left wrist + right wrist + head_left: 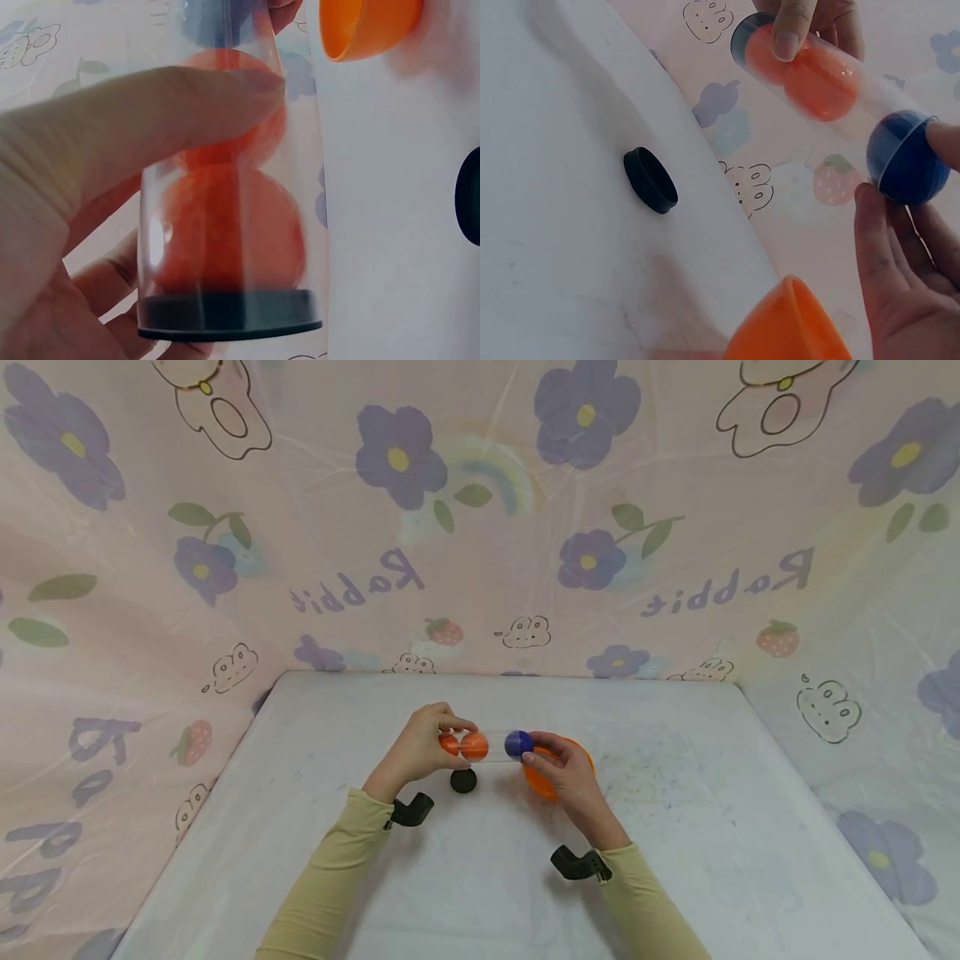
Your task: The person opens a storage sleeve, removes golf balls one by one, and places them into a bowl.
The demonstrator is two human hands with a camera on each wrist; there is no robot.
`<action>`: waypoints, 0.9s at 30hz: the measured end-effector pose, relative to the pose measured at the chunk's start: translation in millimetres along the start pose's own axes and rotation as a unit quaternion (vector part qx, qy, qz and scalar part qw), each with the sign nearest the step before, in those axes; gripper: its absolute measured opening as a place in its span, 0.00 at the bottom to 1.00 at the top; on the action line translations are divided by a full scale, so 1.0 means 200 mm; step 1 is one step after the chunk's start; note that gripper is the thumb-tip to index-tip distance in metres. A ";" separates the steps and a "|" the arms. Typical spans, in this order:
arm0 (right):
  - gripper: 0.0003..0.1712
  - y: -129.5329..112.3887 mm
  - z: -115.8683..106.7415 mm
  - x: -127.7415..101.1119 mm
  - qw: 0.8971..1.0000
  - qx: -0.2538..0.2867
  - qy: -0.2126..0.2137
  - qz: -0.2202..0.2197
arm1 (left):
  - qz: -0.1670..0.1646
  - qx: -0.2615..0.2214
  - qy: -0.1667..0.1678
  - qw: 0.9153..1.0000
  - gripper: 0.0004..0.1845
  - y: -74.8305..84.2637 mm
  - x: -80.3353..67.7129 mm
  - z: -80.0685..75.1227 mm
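My left hand (416,747) grips a clear tube (497,748) around its left end, with the thumb across its side in the left wrist view. Inside lie two orange balls (822,84), one behind the other. A black cap (229,315) closes that end. At the tube's other end, a blue ball (909,161) sits partly inside the open rim, with a gap between it and the orange balls. My right hand (570,781) pinches the blue ball between thumb and fingers, fingertips right at the rim. The tube is held above the table, nearly level in the head view.
A loose black cap (651,181) lies on the white table (675,860) below the tube. An orange bowl (542,783) stands under my right hand, partly hidden by it. Behind the table hangs a flower-and-rabbit printed cloth (480,552).
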State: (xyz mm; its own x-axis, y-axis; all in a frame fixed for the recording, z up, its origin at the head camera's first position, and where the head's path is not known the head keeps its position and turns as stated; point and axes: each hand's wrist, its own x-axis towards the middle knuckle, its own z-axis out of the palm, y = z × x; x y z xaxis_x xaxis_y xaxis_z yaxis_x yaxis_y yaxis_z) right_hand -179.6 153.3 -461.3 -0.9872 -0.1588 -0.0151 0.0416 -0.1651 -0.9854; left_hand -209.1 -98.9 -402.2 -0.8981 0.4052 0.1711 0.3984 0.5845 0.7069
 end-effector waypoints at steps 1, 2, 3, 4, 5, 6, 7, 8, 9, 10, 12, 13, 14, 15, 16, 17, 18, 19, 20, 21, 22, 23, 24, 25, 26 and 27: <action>0.27 0.00 0.00 0.00 1.000 0.002 0.002 -0.002 | -0.002 -0.002 -0.001 1.000 0.26 0.00 0.00 0.00; 0.27 0.00 0.00 0.00 1.000 0.005 0.004 -0.003 | -0.003 -0.003 -0.001 1.000 0.26 0.00 0.00 0.00; 0.27 0.00 0.00 0.00 1.000 0.006 0.006 -0.005 | -0.005 -0.003 0.000 1.000 0.26 0.00 0.00 0.00; 0.27 0.01 0.00 0.00 1.000 0.007 0.007 -0.006 | -0.005 -0.004 0.000 1.000 0.26 0.00 0.00 0.01; 0.27 0.01 0.00 0.00 1.000 0.010 0.008 -0.007 | -0.005 -0.003 0.001 1.000 0.26 0.00 0.00 0.01; 0.27 0.01 0.00 0.00 1.000 0.012 0.008 -0.009 | -0.004 -0.004 0.003 1.000 0.26 -0.01 0.00 0.01; 0.27 0.01 0.00 0.00 1.000 0.016 0.007 -0.010 | -0.004 -0.006 0.004 1.000 0.26 -0.01 0.00 0.01; 0.27 0.01 -0.01 0.00 1.000 0.017 0.005 -0.012 | -0.004 -0.007 0.007 1.000 0.26 -0.01 0.00 0.01; 0.28 0.01 -0.01 0.00 1.000 0.016 0.006 -0.014 | -0.002 -0.009 0.008 1.000 0.26 -0.01 0.00 0.01; 0.28 0.01 -0.01 -0.01 1.000 0.015 0.006 -0.015 | -0.001 -0.011 0.009 1.000 0.26 -0.01 0.00 0.01; 0.28 0.01 -0.01 -0.01 1.000 0.008 0.008 -0.017 | -0.001 -0.014 0.012 1.000 0.26 -0.01 0.00 0.01; 0.28 0.01 -0.01 -0.01 1.000 0.006 0.010 -0.019 | -0.002 -0.016 0.014 1.000 0.26 -0.02 -0.01 0.01; 0.28 0.00 -0.01 -0.01 1.000 0.003 0.010 -0.020 | -0.002 -0.017 0.016 1.000 0.26 -0.02 -0.01 0.01; 0.28 0.00 -0.02 -0.01 1.000 0.002 0.013 -0.020 | -0.002 -0.017 0.017 1.000 0.26 -0.02 -0.01 0.01; 0.28 -0.01 -0.02 -0.01 1.000 0.002 0.015 -0.020 | -0.003 -0.018 0.019 1.000 0.26 -0.03 -0.01 0.01; 0.28 -0.01 -0.03 -0.01 1.000 0.000 0.017 -0.020 | -0.004 -0.018 0.021 1.000 0.26 -0.03 -0.01 0.01; 0.28 -0.01 -0.03 -0.01 1.000 0.002 0.017 -0.019 | -0.004 -0.019 0.022 1.000 0.26 -0.04 -0.01 0.01; 0.28 -0.01 -0.04 -0.01 1.000 0.004 0.015 -0.019 | -0.004 -0.020 0.024 1.000 0.26 -0.04 -0.02 0.01; 0.28 -0.02 -0.05 -0.01 1.000 0.002 0.015 -0.018 | -0.004 -0.021 0.025 0.999 0.26 -0.05 -0.02 0.01; 0.27 -0.02 -0.06 -0.02 1.000 -0.002 0.016 -0.016 | -0.004 -0.022 0.025 0.999 0.26 -0.05 -0.02 0.01; 0.27 -0.02 -0.07 -0.02 1.000 -0.004 0.016 -0.016 | -0.005 -0.024 0.026 0.999 0.26 -0.05 -0.02 0.01; 0.27 -0.03 -0.08 -0.02 1.000 -0.010 0.017 -0.015 | -0.006 -0.026 0.026 0.999 0.26 -0.06 -0.02 0.01; 0.28 -0.03 -0.09 -0.02 1.000 -0.018 0.016 -0.015 | -0.009 -0.029 0.025 0.999 0.26 -0.06 -0.02 0.01; 0.28 -0.03 -0.10 -0.02 0.999 -0.026 0.019 -0.016 | -0.011 -0.033 0.025 0.999 0.26 -0.06 -0.03 0.01; 0.28 -0.04 -0.12 -0.02 0.999 -0.032 0.022 -0.015 | -0.014 -0.037 0.024 0.999 0.26 -0.06 -0.03 0.01; 0.28 -0.04 -0.13 -0.02 0.999 -0.039 0.025 -0.013 | -0.016 -0.041 0.024 0.999 0.26 -0.07 -0.03 0.02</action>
State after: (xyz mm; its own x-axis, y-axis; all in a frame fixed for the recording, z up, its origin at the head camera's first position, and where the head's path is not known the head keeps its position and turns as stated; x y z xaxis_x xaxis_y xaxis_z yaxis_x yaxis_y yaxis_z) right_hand -179.8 180.0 -457.4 -0.9943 -0.1063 0.0043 0.0055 -0.0922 -0.9957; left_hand -207.8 -107.0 -415.0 -0.9187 0.3524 0.1783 0.3545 0.5366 0.7658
